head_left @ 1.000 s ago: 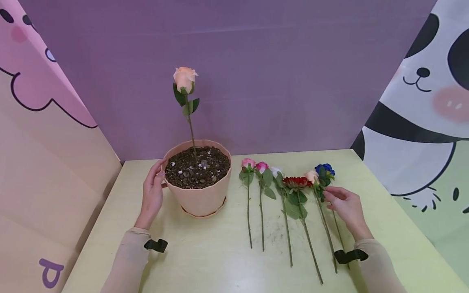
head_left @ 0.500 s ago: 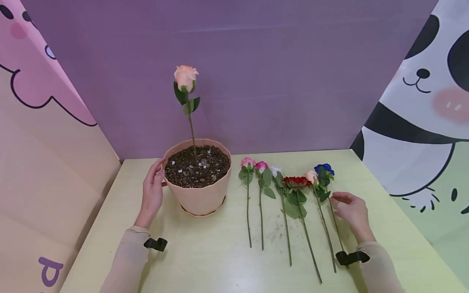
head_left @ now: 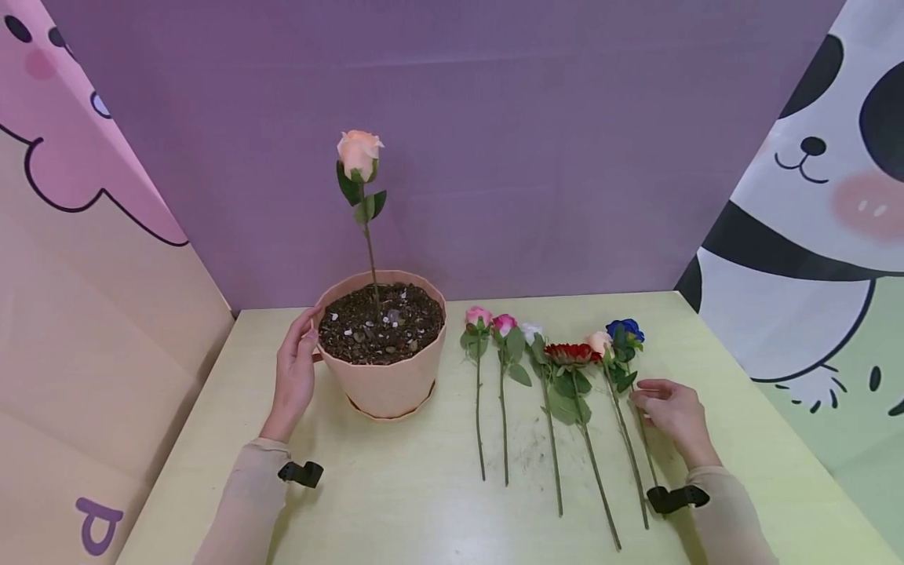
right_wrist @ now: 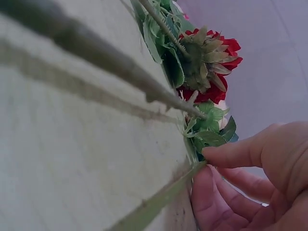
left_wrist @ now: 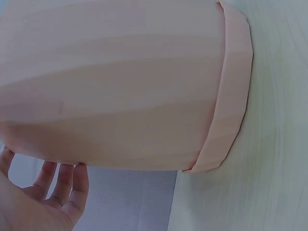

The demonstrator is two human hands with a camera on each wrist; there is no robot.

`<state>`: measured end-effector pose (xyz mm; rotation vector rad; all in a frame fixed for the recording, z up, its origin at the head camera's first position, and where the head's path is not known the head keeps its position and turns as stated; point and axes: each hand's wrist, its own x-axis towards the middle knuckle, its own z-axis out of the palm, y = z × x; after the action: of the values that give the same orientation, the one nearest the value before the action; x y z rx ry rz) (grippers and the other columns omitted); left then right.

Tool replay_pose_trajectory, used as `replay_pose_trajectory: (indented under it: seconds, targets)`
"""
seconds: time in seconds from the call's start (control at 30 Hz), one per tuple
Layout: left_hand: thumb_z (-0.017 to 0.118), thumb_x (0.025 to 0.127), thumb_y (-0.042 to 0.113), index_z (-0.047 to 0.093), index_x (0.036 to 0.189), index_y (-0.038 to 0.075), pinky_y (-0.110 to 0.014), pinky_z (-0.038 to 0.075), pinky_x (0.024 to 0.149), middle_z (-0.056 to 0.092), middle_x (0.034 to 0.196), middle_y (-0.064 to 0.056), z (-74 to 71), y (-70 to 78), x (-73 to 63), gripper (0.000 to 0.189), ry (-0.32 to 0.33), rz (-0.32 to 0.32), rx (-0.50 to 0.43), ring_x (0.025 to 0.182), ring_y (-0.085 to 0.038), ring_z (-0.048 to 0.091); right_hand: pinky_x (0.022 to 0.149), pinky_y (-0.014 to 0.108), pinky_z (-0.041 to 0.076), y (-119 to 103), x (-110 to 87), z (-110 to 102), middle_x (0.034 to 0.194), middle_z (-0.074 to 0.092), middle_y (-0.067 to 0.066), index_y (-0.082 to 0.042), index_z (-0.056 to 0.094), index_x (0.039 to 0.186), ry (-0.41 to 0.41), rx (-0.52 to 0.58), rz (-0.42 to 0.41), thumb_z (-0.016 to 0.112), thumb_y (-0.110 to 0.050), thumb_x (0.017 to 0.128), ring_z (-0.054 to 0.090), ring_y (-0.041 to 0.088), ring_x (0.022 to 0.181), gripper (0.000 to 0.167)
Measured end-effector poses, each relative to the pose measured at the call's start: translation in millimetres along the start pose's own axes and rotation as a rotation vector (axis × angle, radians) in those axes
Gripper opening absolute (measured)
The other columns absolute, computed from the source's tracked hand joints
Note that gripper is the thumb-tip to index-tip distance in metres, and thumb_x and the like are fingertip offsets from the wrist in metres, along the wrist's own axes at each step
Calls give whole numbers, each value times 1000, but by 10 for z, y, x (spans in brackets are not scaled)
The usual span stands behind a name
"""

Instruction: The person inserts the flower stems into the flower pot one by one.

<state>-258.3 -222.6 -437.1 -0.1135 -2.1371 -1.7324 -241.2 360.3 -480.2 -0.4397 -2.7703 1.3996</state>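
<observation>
My left hand (head_left: 295, 380) rests its fingertips against the left side of a pink flowerpot (head_left: 388, 388). In the left wrist view, the fingertips (left_wrist: 80, 173) touch the pot's outer wall. A peach rose (head_left: 360, 155) stands upright in the dark soil (head_left: 360, 337). My right hand (head_left: 674, 416) is at the far right of a row of flowers, by the blue rose (head_left: 625, 329) lying on the table. Thumb and fingers pinch its green stem (right_wrist: 159, 199) just below the leaves, as the right wrist view shows. The stem's lower end passes behind the wrist strap.
Left of the blue rose lie another peach rose (head_left: 600, 343), a red flower (head_left: 570, 355), a white rose (head_left: 531, 331) and two pink roses, stems toward me. A purple backdrop (head_left: 551, 157) rises behind the table (head_left: 395, 494). Printed panels flank both sides.
My right hand has moved from the blue rose's leaves down and slightly right, and its fingers have come onto the stem. The left hand stays on the pot.
</observation>
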Motion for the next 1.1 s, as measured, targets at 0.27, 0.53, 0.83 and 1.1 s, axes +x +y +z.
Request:
replay_pose_trajectory:
  seconds: [0.27,0.53,0.83,1.1]
  targets:
    - [34,114,17,46,160,10,-14,47,92,41,170,-10,-4,1,-6,48,0,1,-2,158,-32,33,64,25,60,-18,-8,-2,98,82,4,13,65,133,11,6,-22,70,-15,99,65,-1,73,44]
    - [34,114,17,47,160,11,-13,47,91,41,169,-10,-2,3,-8,49,-2,1,1,157,-31,34,64,25,61,-31,-30,-1,102,83,9,12,66,133,23,6,-12,69,-15,100,68,2,71,43]
    - [35,114,17,47,159,10,-13,47,91,42,169,-11,7,-6,3,48,7,9,10,158,-33,34,69,26,63,-36,-45,-80,101,81,-2,13,65,134,20,77,-33,70,-18,102,72,2,76,45]
    - [35,114,18,47,160,12,-19,45,98,41,170,-9,9,-5,-3,48,1,-5,12,159,-32,32,72,26,64,-145,-54,-129,101,77,-10,12,62,139,19,121,-32,68,-21,104,70,-3,82,48]
